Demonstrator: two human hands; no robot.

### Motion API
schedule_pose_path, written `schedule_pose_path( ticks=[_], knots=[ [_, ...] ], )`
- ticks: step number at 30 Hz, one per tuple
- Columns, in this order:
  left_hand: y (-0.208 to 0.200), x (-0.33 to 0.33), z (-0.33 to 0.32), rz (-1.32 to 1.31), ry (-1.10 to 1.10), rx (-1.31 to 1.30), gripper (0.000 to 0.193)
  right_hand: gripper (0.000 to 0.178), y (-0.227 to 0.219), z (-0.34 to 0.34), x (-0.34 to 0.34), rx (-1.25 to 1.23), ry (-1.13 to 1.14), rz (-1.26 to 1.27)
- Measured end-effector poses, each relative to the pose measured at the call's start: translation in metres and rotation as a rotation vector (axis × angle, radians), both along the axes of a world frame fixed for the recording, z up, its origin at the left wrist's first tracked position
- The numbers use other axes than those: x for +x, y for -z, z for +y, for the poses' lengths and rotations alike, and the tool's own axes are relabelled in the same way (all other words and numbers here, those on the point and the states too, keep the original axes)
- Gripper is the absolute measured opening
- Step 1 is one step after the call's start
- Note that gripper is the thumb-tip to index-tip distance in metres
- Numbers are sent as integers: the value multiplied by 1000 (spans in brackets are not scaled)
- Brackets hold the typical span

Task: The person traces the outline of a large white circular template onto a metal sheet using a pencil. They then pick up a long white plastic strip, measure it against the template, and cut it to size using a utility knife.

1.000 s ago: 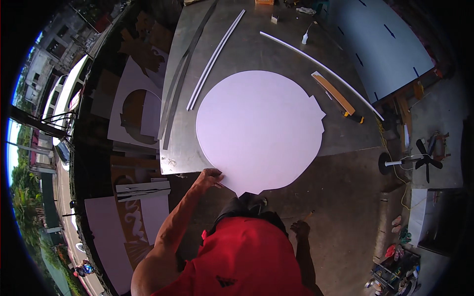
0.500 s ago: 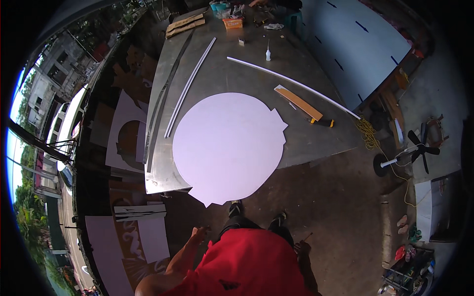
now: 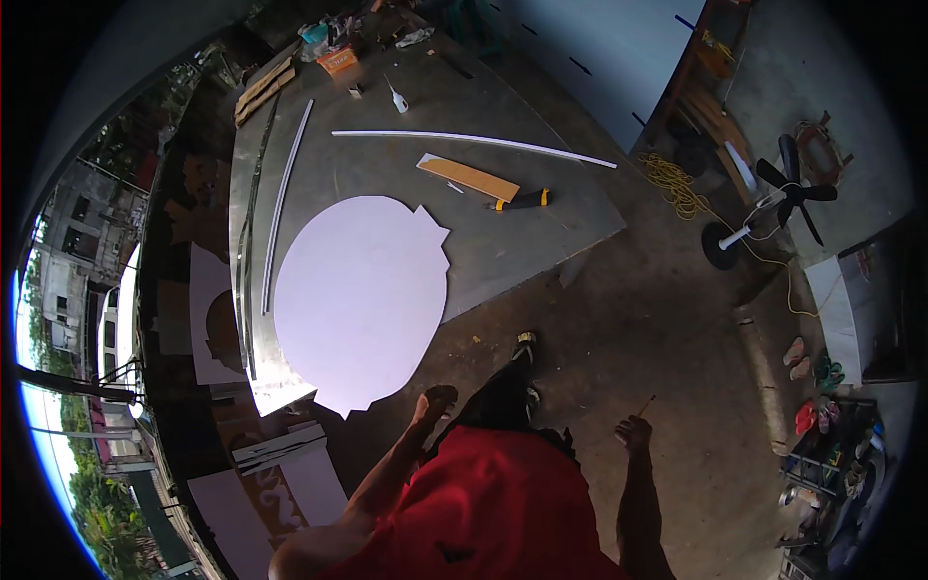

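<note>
My right hand (image 3: 633,432) is raised out to the right above the floor, its fingers closed on a thin brownish stick (image 3: 647,407) with a dark tip. The stick's exact kind is too small to make out. On the left, my left hand (image 3: 437,402) hangs loosely with half-curled fingers, and nothing shows in it. It is nearest to a large round white panel (image 3: 362,300), which has pointed tabs on its right side and bottom and lies on a grey metal-topped table (image 3: 570,227), partly over its near edge.
On the table lie white strips (image 3: 474,140), an orange-brown board (image 3: 472,179), a black-and-yellow hand tool (image 3: 522,200), a white bottle (image 3: 399,101) and an orange basket (image 3: 337,61). To the right stand a black fan (image 3: 795,188), a yellow cord (image 3: 674,184) and a shoe rack (image 3: 822,474).
My view has turned and moved right, so the table and panel sit further left. My right hand has risen outward with the stick; my left hand has swung forward.
</note>
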State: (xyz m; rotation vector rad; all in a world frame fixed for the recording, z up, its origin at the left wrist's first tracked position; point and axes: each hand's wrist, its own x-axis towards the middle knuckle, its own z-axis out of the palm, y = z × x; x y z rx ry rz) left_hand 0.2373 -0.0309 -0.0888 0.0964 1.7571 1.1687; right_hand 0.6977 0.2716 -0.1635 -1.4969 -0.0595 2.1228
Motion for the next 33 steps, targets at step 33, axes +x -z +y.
schedule_pose_path(
  ticks=[33],
  knots=[
    [-121,-82,672,756,-197,-442,84,25,-44,571,-119,452,-986,-600]
  ],
)
